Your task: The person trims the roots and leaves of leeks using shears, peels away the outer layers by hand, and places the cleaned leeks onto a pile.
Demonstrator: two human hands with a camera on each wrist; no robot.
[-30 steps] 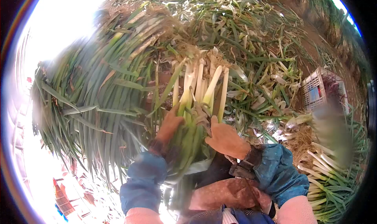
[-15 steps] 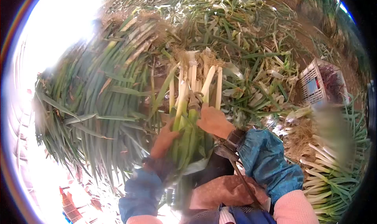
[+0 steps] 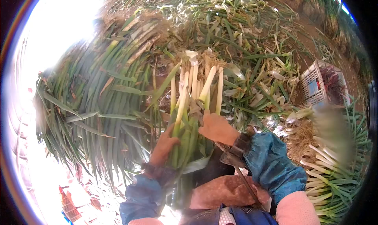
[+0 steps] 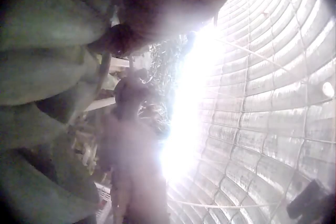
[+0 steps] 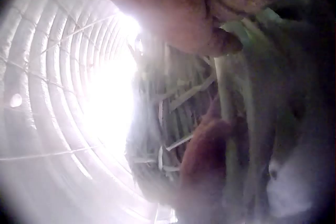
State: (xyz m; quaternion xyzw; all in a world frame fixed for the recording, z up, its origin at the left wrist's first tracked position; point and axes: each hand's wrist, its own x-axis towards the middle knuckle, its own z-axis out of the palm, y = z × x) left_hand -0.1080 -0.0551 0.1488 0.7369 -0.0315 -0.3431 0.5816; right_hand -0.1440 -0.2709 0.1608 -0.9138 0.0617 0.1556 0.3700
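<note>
A bundle of green onions (image 3: pixel 185 126) lies across the person's lap, pale shanks and roots pointing away and broad green leaves toward the body. The left hand (image 3: pixel 164 144) grips its left side, thumb over the leaves. At the right side, the right hand (image 3: pixel 219 128) holds the bundle with curled fingers near a withered brown leaf (image 3: pixel 195 106). Seen from the right wrist, the right hand (image 5: pixel 184 8) is at the top against green leaves (image 5: pixel 252 92), the left hand (image 5: pixel 205 155) below. Thick leaves (image 4: pixel 42 77) fill the left wrist view's left side, beside the left hand (image 4: pixel 168 3).
A tall heap of green onions (image 3: pixel 102 106) stands at the left. Loose leaves and trimmings (image 3: pixel 252 55) cover the ground ahead. A white plastic crate (image 3: pixel 315 85) is at the right, with cleaned green onions (image 3: pixel 323 177) below it. A dark strap (image 3: pixel 232 158) hangs by the right wrist.
The left hand has moved down along the leaves. The right hand has shifted up and slightly left. One pale stalk now lies slanted over the front of the bundle.
</note>
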